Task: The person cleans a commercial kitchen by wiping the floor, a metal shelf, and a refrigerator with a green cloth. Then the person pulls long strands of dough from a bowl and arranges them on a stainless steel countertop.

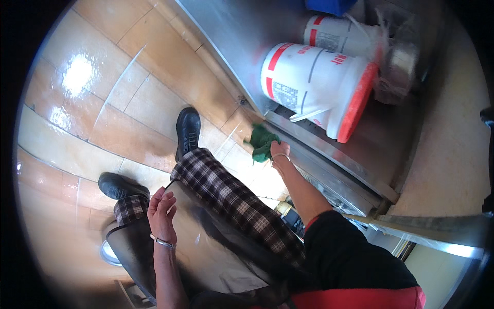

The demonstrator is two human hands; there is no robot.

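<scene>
My right hand [279, 149] is closed around a bunched green cloth [263, 142], which hangs past the fingers over the tiled floor. That hand is beside the metal edge [308, 148] of a low stainless-steel surface. My left hand [161, 204] hovers in front of the dark apron [216, 235] with its fingers loosely curled and apart, holding nothing. Up and to the right of the cloth, a white plastic bucket [308, 73] with a red lid [357, 104] stands on the steel surface. Its handle hangs down on the near side.
Behind the front bucket are a second white bucket [328, 34] and a clear plastic bag [397, 58]. A blue container [332, 5] shows at the top edge. Wet, shiny floor tiles [115, 77] lie to the left, under my black shoes [188, 129]. A beige wall [444, 146] rises at right.
</scene>
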